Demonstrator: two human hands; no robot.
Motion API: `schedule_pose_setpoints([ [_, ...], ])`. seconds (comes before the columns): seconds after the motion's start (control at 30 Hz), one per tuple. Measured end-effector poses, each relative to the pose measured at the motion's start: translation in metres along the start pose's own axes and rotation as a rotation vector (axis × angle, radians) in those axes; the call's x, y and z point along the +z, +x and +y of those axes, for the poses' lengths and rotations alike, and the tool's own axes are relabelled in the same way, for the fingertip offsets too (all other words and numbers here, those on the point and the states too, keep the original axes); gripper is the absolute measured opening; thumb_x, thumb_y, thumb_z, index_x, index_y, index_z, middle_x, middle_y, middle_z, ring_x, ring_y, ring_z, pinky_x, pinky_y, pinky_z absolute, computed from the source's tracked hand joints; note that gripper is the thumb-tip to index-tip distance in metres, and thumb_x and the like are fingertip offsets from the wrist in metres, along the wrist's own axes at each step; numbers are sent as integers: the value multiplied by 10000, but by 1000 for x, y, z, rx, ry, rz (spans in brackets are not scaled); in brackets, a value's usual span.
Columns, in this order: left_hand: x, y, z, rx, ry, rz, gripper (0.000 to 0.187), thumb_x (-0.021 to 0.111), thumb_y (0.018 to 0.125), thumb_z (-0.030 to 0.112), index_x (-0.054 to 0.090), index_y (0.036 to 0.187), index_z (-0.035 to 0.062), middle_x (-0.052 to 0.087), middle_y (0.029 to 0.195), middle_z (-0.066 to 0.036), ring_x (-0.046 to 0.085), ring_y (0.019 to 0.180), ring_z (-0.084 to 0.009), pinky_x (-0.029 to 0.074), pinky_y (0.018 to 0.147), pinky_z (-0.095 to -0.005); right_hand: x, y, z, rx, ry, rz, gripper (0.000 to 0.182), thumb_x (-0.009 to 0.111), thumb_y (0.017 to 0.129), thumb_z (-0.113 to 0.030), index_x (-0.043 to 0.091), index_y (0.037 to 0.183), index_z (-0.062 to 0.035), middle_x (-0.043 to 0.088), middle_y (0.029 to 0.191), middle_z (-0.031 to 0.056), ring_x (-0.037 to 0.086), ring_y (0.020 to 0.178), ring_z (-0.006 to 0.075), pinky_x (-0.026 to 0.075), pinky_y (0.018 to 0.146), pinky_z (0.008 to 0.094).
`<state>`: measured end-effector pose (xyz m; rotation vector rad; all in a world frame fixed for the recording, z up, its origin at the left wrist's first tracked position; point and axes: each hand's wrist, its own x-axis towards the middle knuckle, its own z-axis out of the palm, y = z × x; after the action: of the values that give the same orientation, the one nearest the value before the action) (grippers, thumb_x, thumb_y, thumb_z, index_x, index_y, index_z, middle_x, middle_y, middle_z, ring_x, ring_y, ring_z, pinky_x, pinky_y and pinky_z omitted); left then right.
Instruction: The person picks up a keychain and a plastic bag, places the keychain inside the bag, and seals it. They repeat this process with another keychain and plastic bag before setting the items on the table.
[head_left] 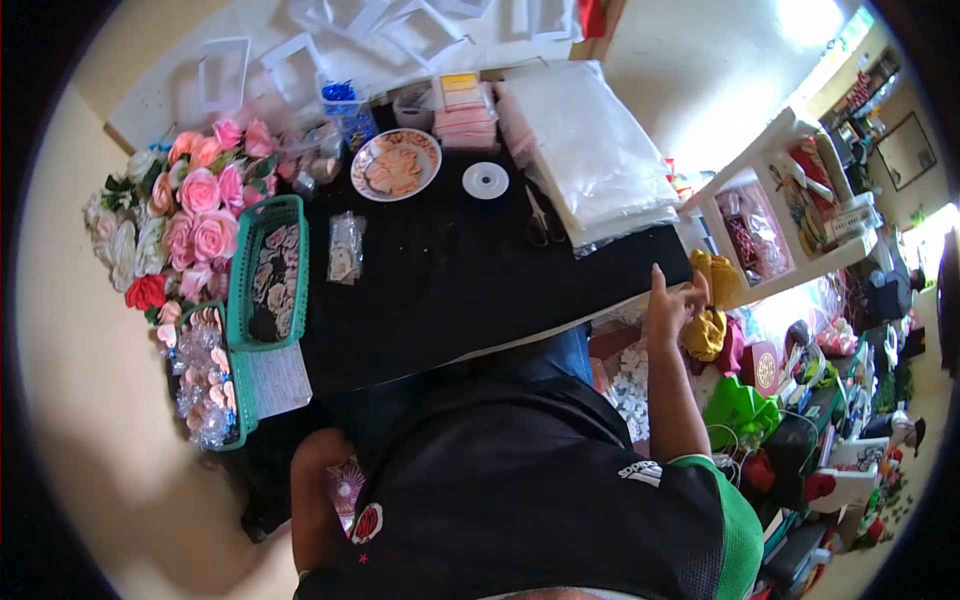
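Note:
My right hand (676, 303) is raised just off the right corner of the black-covered table (440, 290). Its fingers are apart, the index finger points up, and nothing shows in it. Behind it hangs a yellow cloth (708, 335). My left hand (328, 445) is low at my side, below the table edge; its fingers are hidden. On the table lie scissors (539, 218), a white spool of ribbon (486, 181), a small clear packet of tags (346, 247) and a floral plate (375, 187) of peach-coloured pieces.
Clear plastic sheets (590, 140) are stacked at the back right, beside pink packets (465, 125). Green baskets (238, 315) of small items and artificial roses (200, 190) line the left. A white shelf unit (785, 275) stands right, near a green bag (742, 408).

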<state>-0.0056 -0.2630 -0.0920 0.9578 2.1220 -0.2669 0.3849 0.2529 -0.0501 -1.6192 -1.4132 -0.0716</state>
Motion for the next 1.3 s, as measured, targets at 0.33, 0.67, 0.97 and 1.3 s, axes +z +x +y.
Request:
schedule_pose_setpoints([
  [0.33,-199,-44,192,565,-464,101,248,646,923,264,650,1045,48,665,786,-50,621,676,-136,476,602,-281,44,76,-121,-705,173,-540,223,622,871,-226,670,997,-48,624,1123,136,557,1074,350,442,953,432],
  [0.67,-250,-25,177,688,-553,538,183,668,893,234,663,943,58,681,772,-72,653,673,-177,485,594,-292,97,94,-152,-671,-185,-741,399,520,915,-371,624,1162,-75,600,1203,125,526,1167,336,378,954,568],
  [0.97,-291,24,49,100,-273,907,300,692,866,254,629,1027,10,684,900,-127,663,815,-252,513,738,-364,125,102,-149,-616,-303,-886,513,545,866,-462,660,1202,-92,620,1249,175,519,1222,357,314,1018,547],
  [1.3,-261,45,31,5,-180,796,350,717,776,243,620,1037,30,619,1015,-197,614,981,-360,492,844,-432,93,97,-134,-421,343,-751,292,663,880,-295,659,973,-18,682,938,131,640,930,276,471,867,380],
])
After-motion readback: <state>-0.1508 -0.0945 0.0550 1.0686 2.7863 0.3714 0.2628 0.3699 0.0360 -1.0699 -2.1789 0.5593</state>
